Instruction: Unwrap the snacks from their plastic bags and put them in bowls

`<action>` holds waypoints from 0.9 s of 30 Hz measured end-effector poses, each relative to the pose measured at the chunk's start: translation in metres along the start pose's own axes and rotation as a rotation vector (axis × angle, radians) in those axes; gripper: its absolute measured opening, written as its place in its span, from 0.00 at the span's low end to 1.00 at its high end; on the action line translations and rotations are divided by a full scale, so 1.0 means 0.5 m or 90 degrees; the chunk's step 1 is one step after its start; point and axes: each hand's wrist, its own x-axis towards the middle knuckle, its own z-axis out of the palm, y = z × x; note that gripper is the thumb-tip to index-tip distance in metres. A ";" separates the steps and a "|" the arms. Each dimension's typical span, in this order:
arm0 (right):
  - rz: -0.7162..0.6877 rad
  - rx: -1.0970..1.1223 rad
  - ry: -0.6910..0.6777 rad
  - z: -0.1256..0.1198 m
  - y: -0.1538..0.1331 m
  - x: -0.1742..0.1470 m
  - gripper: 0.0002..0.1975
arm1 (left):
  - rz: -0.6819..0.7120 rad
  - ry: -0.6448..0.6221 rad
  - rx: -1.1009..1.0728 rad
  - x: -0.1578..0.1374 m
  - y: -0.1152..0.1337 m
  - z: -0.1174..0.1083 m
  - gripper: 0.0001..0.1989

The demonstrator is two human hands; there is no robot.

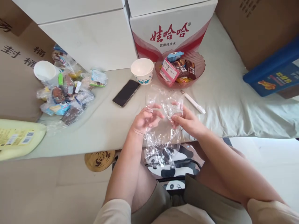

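A clear plastic bag (pixel 161 140) hangs between my two hands over the front edge of the cloth-covered surface. My left hand (pixel 148 117) grips its left side with bent fingers, partly behind the shiny film. On the other side, my right hand (pixel 184 119) pinches the film between thumb and fingers. The bag looks crumpled and see-through, with nothing visible in it. Just beyond my hands stand a white paper bowl (pixel 143 70) with a blue pattern and a pink ribbed bowl (pixel 198 70) holding several wrapped snacks. A white pen-like tool (pixel 193 102) lies near my right hand.
A black phone (pixel 126 93) lies left of the paper bowl. Wrapped snacks (pixel 67 93) are heaped at the left beside a white cup (pixel 45 71). White boxes (pixel 88 40) and a red-and-white carton (pixel 173 31) stand behind. A blue package (pixel 273 74) is at the right.
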 end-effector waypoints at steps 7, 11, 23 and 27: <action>0.023 0.045 0.302 -0.058 -0.008 0.001 0.31 | 0.106 0.456 0.197 0.018 0.009 -0.021 0.10; 0.002 0.060 0.354 -0.087 -0.009 0.002 0.29 | 0.168 0.497 0.194 0.018 0.012 -0.032 0.09; -0.131 -0.182 0.233 -0.122 0.009 -0.012 0.22 | 0.226 0.403 0.344 -0.018 0.007 -0.080 0.08; -0.112 -0.339 0.278 -0.134 0.010 -0.018 0.16 | 0.226 0.353 0.403 -0.032 0.012 -0.102 0.17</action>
